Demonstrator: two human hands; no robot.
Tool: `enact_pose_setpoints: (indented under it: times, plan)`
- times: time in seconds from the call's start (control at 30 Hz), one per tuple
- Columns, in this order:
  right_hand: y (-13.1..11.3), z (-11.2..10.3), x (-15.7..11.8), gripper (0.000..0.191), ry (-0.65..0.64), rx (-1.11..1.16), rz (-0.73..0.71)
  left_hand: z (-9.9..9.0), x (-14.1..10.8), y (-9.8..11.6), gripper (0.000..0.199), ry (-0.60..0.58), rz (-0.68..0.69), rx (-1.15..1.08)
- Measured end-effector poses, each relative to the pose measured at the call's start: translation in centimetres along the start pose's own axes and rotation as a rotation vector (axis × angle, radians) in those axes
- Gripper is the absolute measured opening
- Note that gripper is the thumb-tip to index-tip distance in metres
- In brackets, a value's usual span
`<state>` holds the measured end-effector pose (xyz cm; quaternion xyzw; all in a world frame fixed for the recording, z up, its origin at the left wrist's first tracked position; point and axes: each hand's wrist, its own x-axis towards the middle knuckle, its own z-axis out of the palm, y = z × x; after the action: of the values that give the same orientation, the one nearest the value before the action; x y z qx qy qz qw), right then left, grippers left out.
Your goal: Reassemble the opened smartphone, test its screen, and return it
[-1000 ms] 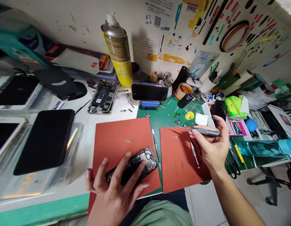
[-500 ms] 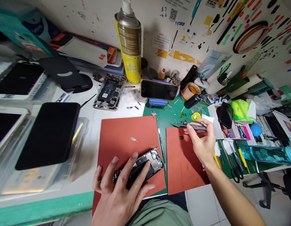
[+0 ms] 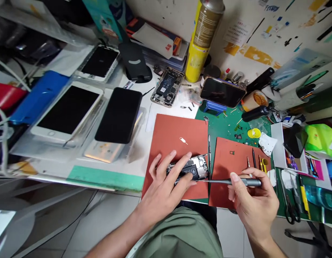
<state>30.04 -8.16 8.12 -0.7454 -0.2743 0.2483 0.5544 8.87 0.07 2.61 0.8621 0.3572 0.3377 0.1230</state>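
An opened phone (image 3: 200,166) with its battery and inner parts showing lies on the left red mat (image 3: 179,130). My left hand (image 3: 167,179) rests over it with fingers spread, their tips on the phone's body. In my right hand (image 3: 251,193) is a slim grey tool (image 3: 246,182), pinched between thumb and fingers, its thin tip at the phone's lower edge. A small SIM eject pin (image 3: 183,140) lies above the phone on the same mat. On the right red mat (image 3: 222,161) sits a tiny dark part (image 3: 232,152).
Another opened phone (image 3: 168,86) lies behind the left mat. A phone (image 3: 223,92) leans on a blue stand. Left are a black phone (image 3: 119,114) and a white phone (image 3: 70,109). A yellow spray can (image 3: 203,39) stands behind; scissors (image 3: 292,208) lie right.
My right hand has come down and towards the phone, bringing the grey tool's tip to its edge. The view has swung left. My left hand is still on the phone.
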Motion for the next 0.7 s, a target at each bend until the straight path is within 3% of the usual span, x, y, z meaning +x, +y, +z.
enact_pose_setpoints:
  times: [0.23, 0.7]
  plan:
    - [-0.5, 1.6, -0.7, 0.037, 0.004, -0.11, -0.076, -0.3, 0.1, -0.1, 0.008, -0.03, -0.002, -0.022]
    - [-0.2, 1.5, -0.7, 0.033, -0.03, -0.148, -0.2, -0.2, 0.2, -0.2, 0.015, -0.018, 0.01, -0.043]
